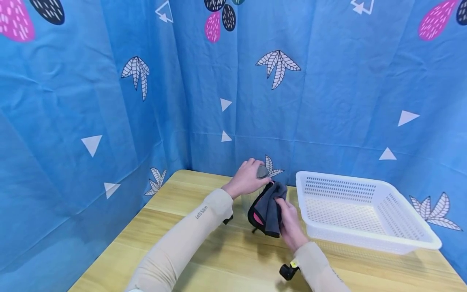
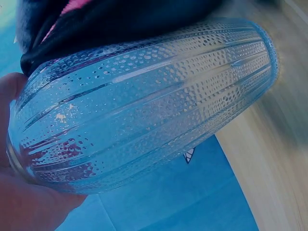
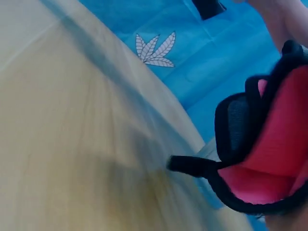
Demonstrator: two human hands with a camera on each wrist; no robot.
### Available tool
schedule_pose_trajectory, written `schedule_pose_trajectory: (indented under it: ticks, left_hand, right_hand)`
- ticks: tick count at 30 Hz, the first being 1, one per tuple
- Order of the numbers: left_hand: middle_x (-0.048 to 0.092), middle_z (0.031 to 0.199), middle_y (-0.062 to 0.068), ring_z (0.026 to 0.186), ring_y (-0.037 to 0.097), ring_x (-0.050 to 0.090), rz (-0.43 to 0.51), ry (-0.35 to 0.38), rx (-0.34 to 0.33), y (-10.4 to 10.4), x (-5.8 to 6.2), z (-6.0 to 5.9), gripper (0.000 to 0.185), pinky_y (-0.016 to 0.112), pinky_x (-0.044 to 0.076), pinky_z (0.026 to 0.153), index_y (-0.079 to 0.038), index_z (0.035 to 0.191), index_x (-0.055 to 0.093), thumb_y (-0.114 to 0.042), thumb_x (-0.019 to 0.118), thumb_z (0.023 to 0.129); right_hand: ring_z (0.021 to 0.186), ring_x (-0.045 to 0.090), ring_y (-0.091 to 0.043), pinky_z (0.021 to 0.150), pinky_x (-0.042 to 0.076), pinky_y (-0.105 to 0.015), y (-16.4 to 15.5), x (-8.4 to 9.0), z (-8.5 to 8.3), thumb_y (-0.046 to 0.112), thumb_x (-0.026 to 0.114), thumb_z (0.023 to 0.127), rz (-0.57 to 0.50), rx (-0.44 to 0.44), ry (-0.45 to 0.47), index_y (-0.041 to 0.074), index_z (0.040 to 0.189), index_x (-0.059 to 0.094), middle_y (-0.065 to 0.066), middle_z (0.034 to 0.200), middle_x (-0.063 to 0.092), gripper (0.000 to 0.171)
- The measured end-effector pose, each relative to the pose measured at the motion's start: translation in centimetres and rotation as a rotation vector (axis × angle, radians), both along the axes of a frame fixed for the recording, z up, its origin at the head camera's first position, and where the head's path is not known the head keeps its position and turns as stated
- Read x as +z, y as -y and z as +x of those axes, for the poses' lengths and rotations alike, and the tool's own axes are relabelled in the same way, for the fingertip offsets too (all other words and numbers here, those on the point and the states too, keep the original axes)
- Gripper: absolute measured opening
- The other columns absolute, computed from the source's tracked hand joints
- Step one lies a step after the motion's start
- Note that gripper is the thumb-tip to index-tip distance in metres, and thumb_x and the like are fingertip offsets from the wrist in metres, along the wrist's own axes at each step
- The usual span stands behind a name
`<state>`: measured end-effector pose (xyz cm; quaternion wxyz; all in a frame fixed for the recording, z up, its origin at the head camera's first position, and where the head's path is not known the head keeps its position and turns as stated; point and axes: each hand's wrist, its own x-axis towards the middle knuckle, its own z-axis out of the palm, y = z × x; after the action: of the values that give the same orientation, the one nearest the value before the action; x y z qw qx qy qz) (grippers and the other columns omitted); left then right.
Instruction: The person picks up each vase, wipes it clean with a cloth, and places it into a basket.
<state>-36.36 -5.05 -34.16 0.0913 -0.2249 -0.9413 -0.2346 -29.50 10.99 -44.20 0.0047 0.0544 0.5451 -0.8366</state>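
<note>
My left hand [image 1: 247, 177] grips a clear textured glass [image 2: 144, 103] near its top; in the head view the glass [image 1: 251, 200] is mostly hidden behind that hand and the cloth. My right hand [image 1: 290, 221] holds a grey cloth [image 1: 268, 209] with pink backing and black edging against the side of the glass. The right wrist view shows the cloth's pink side [image 3: 269, 163] and a black loop hanging from it. Both hands hover above the wooden table [image 1: 226, 259].
A white perforated plastic basket [image 1: 365, 211] stands on the table to the right of my hands. Blue patterned curtains [image 1: 109, 101] close off the back and both sides. The table's front edge lies below my forearms.
</note>
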Motion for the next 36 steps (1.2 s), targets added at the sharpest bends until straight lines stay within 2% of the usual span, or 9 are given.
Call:
schedule_pose_trajectory:
  ticks: [3, 7, 12, 15, 17, 21, 25, 31, 36]
  left_hand:
    - [0.052, 0.138, 0.006, 0.126, 0.027, 0.048, -0.008, -0.004, -0.002, 0.0, 0.0, 0.0, 0.064, 0.041, 0.045, 0.103, -0.016, 0.144, 0.051, -0.054, 0.063, 0.094]
    - [0.052, 0.136, 0.005, 0.126, 0.025, 0.048, -0.016, -0.012, -0.012, 0.0, 0.2, -0.2, 0.064, 0.040, 0.044, 0.105, -0.015, 0.144, 0.051, -0.053, 0.063, 0.094]
    - [0.051, 0.137, 0.005, 0.126, 0.024, 0.047, -0.004, -0.006, -0.021, -0.2, 0.7, -0.3, 0.066, 0.041, 0.044, 0.106, -0.013, 0.145, 0.049, -0.053, 0.064, 0.093]
    - [0.051, 0.137, 0.005, 0.127, 0.025, 0.047, -0.007, -0.007, -0.019, -0.2, 0.6, -0.4, 0.066, 0.041, 0.044, 0.106, -0.013, 0.145, 0.050, -0.052, 0.064, 0.093]
    - [0.052, 0.137, 0.005, 0.127, 0.025, 0.048, -0.015, -0.015, -0.018, -0.4, 0.4, -0.4, 0.065, 0.041, 0.044, 0.106, -0.014, 0.144, 0.050, -0.051, 0.065, 0.093]
    - [0.053, 0.134, 0.005, 0.123, 0.025, 0.050, -0.016, -0.026, -0.028, -0.9, 0.0, -0.4, 0.064, 0.040, 0.045, 0.104, -0.013, 0.144, 0.051, -0.050, 0.065, 0.093]
    - [0.053, 0.132, 0.005, 0.120, 0.024, 0.050, -0.012, -0.025, -0.046, -1.7, -0.5, -0.5, 0.064, 0.040, 0.046, 0.102, -0.013, 0.144, 0.052, -0.050, 0.064, 0.093]
    - [0.053, 0.130, 0.005, 0.118, 0.025, 0.050, -0.014, -0.025, -0.050, -1.8, -0.3, -0.9, 0.063, 0.041, 0.046, 0.100, -0.014, 0.144, 0.052, -0.050, 0.064, 0.093]
    - [0.051, 0.132, 0.006, 0.121, 0.026, 0.049, 0.005, -0.007, -0.031, -1.3, -0.3, -1.1, 0.063, 0.044, 0.046, 0.102, -0.015, 0.144, 0.051, -0.049, 0.065, 0.093]
  right_hand:
    - [0.090, 0.068, -0.012, 0.081, 0.056, -0.029, 0.0, 1.6, 0.7, 0.024, 0.056, 0.099, 0.079, -0.054, -0.041, 0.007, 0.138, 0.050, -0.001, 0.109, 0.068, 0.043]
    - [0.094, 0.065, -0.017, 0.082, 0.054, -0.030, -0.8, 5.1, 1.3, 0.021, 0.059, 0.095, 0.314, -0.256, -0.132, 0.004, 0.138, 0.050, -0.012, 0.121, 0.062, 0.047]
    - [0.090, 0.052, -0.031, 0.078, 0.042, -0.042, -2.7, 8.6, 0.3, 0.019, 0.060, 0.091, 0.740, -0.537, -0.260, 0.003, 0.111, 0.052, -0.016, 0.104, 0.056, 0.027]
    - [0.089, 0.051, -0.035, 0.077, 0.040, -0.048, -2.4, 8.2, -0.9, 0.014, 0.060, 0.088, 0.926, -0.596, -0.315, 0.002, 0.102, 0.049, -0.016, 0.101, 0.052, 0.022]
    - [0.091, 0.053, -0.037, 0.078, 0.042, -0.051, -1.8, 7.3, -1.6, 0.013, 0.062, 0.087, 1.026, -0.590, -0.315, 0.002, 0.101, 0.048, -0.016, 0.106, 0.050, 0.023]
    - [0.082, 0.058, -0.041, 0.068, 0.046, -0.052, -0.7, 5.3, -2.8, 0.015, 0.064, 0.088, 1.173, -0.531, -0.287, 0.006, 0.103, 0.047, -0.015, 0.113, 0.044, 0.025]
    - [0.077, 0.054, -0.036, 0.066, 0.043, -0.045, -0.7, 3.9, -3.4, 0.019, 0.063, 0.091, 1.160, -0.441, -0.277, 0.008, 0.103, 0.042, -0.013, 0.112, 0.041, 0.027]
    - [0.086, 0.046, -0.027, 0.075, 0.039, -0.038, -1.5, 2.5, -3.5, 0.013, 0.063, 0.091, 0.849, -0.345, -0.424, 0.005, 0.105, 0.047, -0.011, 0.117, 0.049, 0.023]
    - [0.113, 0.046, -0.028, 0.094, 0.040, -0.045, -1.2, 1.0, -3.9, 0.012, 0.065, 0.093, 0.736, -0.328, -0.557, 0.006, 0.106, 0.053, -0.010, 0.130, 0.052, 0.019]
